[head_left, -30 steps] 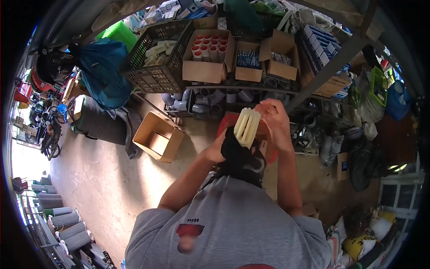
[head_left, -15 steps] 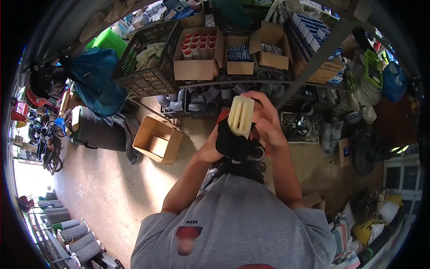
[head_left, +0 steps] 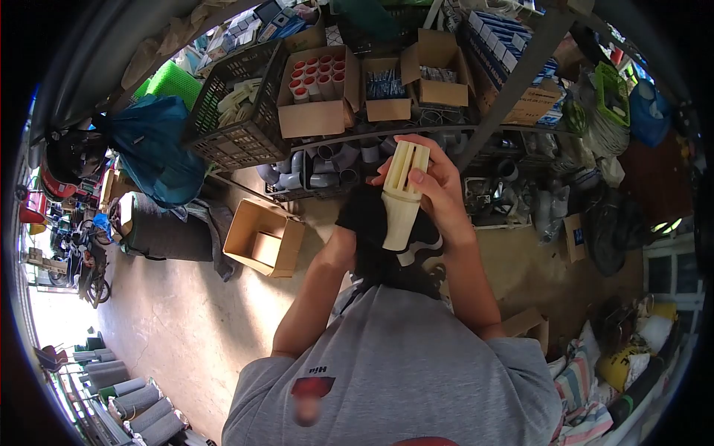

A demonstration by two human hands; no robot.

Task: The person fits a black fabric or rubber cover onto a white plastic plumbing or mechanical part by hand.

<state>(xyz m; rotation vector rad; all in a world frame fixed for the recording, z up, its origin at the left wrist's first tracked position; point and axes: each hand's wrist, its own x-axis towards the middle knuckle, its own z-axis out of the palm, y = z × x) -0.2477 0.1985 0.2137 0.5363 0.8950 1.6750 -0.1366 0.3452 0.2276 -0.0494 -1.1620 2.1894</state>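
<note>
My right hand grips a cream plastic piece with long open slots at its upper end and a smooth, tapered lower end. Its thumb presses on the slotted part, and fingers curl behind. Bunched under and around the piece is a black cloth. My left hand is closed at the left side of this cloth, most of its fingers hidden by it. Similar cream pieces lie in a dark plastic crate on the shelf ahead.
Boxes of red-capped white tubes and small packets line the shelf. Grey pipe elbows sit below it. An open cardboard box stands on the floor to the left. A slanting metal post rises at the right.
My right hand has shifted its grip, and the cream piece now shows its smooth lower end, earlier hidden by the cloth. My left hand and the cloth have moved slightly left.
</note>
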